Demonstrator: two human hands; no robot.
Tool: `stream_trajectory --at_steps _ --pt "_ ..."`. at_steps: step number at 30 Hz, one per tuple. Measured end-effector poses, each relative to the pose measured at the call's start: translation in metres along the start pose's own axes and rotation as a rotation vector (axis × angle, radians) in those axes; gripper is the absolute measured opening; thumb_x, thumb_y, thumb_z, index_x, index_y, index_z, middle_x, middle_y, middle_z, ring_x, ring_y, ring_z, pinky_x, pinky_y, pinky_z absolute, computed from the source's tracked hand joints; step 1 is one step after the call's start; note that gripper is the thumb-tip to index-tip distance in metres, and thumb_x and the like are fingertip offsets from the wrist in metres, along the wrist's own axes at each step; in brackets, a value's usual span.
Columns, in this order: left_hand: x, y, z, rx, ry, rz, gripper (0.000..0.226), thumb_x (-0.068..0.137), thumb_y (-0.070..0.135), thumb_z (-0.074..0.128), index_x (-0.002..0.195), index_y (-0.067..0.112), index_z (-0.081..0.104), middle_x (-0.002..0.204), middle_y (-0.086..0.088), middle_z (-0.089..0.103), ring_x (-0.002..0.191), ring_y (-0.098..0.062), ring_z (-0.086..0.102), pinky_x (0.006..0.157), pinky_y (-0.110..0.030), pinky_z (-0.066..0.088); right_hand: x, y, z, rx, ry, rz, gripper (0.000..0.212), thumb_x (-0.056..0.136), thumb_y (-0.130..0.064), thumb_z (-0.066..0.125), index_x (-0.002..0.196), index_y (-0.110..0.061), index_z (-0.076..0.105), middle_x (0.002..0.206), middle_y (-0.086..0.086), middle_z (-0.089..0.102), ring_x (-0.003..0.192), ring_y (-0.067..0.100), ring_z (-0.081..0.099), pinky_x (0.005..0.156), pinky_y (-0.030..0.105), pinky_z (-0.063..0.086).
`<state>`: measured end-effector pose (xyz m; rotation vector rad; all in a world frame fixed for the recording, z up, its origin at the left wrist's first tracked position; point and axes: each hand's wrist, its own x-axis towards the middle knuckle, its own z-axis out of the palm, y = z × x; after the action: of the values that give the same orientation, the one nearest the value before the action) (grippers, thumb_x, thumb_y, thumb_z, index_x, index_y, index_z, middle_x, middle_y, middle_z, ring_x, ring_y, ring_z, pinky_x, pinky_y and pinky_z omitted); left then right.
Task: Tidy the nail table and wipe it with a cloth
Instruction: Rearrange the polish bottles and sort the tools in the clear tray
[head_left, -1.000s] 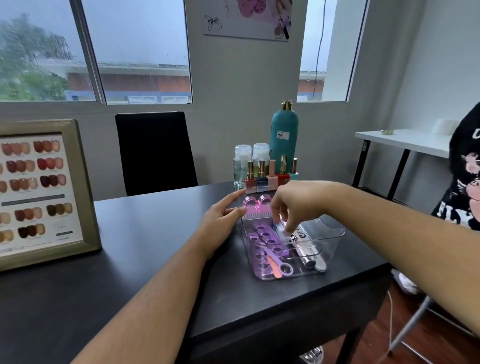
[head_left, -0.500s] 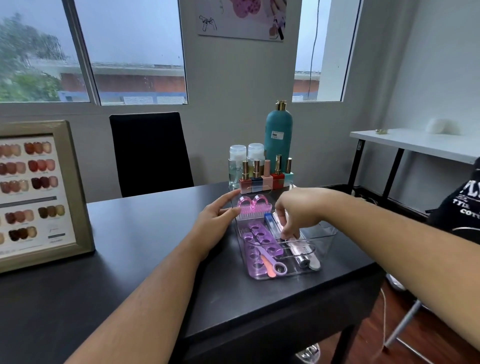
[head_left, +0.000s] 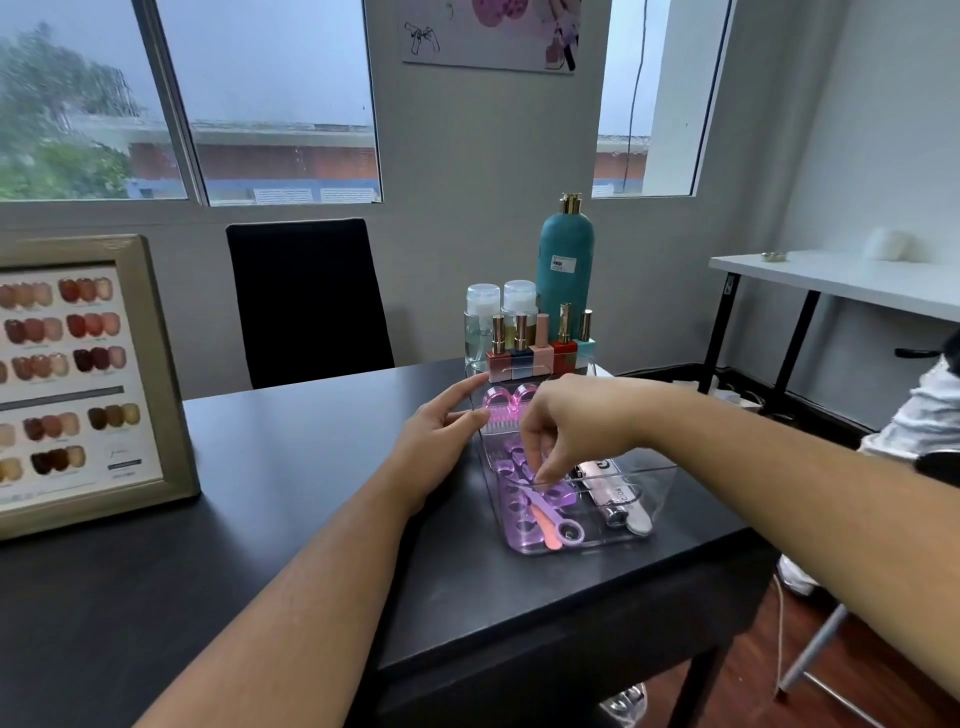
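Fingers straight, our left hand (head_left: 441, 441) steadies the tray (head_left: 661, 493) so our right hand (head_left: 576, 421), curled beside it, sorts inside; grip unclear.

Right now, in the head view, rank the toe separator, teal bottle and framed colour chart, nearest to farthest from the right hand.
1. Toe separator: in the clear tray, under the right hand.
2. Teal bottle: behind the tray, far edge.
3. Framed colour chart: far left.
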<state>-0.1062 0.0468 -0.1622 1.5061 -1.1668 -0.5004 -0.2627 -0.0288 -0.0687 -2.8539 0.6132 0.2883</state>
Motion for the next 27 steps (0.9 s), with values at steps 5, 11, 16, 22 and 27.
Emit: stream_trajectory --at_steps 5,11,16,22,27 --pt "0.002 -0.003 0.0 0.006 0.009 -0.004 0.039 0.091 0.03 0.055 0.126 0.048 0.051 0.103 0.036 0.052 0.093 0.019 0.051 0.086 -0.015 0.036 0.001 -0.013 0.005 -0.156 -0.143 0.053 0.038 0.073 -0.052 0.072 0.065 -0.016 0.063 0.06 -0.007 0.058 0.057 0.01 0.05 0.053 0.022 0.038" --pt "0.001 -0.001 -0.001 -0.023 -0.003 -0.005 0.039 0.091 0.027 0.056 0.123 0.048 0.053 0.1 0.038 0.053 0.088 0.023 0.055 0.066 0.002 0.042 -0.001 -0.019 0.004 -0.298 -0.23 0.138 0.042 0.077 -0.051 0.069 0.059 -0.017 0.052 0.061 -0.006 0.054 0.058 0.01 0.047 0.05 0.022 0.035" --pt "0.001 -0.002 0.0 -0.014 0.007 -0.006 0.039 0.091 0.028 0.056 0.125 0.048 0.052 0.097 0.039 0.053 0.087 0.024 0.054 0.075 -0.003 0.038 -0.001 -0.013 0.006 -0.218 -0.206 0.125 0.037 0.08 -0.047 0.068 0.063 -0.016 0.058 0.061 -0.007 0.058 0.059 0.01 0.05 0.055 0.021 0.04" --pt "0.002 -0.003 -0.001 0.019 0.016 0.011 0.04 0.09 0.027 0.055 0.126 0.045 0.052 0.109 0.028 0.055 0.095 0.021 0.049 0.09 -0.017 0.034 0.007 -0.015 0.007 0.023 -0.061 -0.027 0.035 0.065 -0.043 0.082 0.086 -0.023 0.063 0.065 -0.011 0.054 0.06 0.007 0.049 0.056 0.023 0.038" --pt "0.003 -0.005 -0.001 0.02 0.004 0.02 0.041 0.091 0.026 0.055 0.128 0.043 0.051 0.114 0.028 0.053 0.093 0.027 0.048 0.084 -0.008 0.034 0.016 -0.017 0.009 -0.047 -0.09 -0.016 0.053 0.058 -0.047 0.085 0.1 -0.024 0.062 0.073 -0.011 0.055 0.067 0.007 0.051 0.057 0.024 0.039"
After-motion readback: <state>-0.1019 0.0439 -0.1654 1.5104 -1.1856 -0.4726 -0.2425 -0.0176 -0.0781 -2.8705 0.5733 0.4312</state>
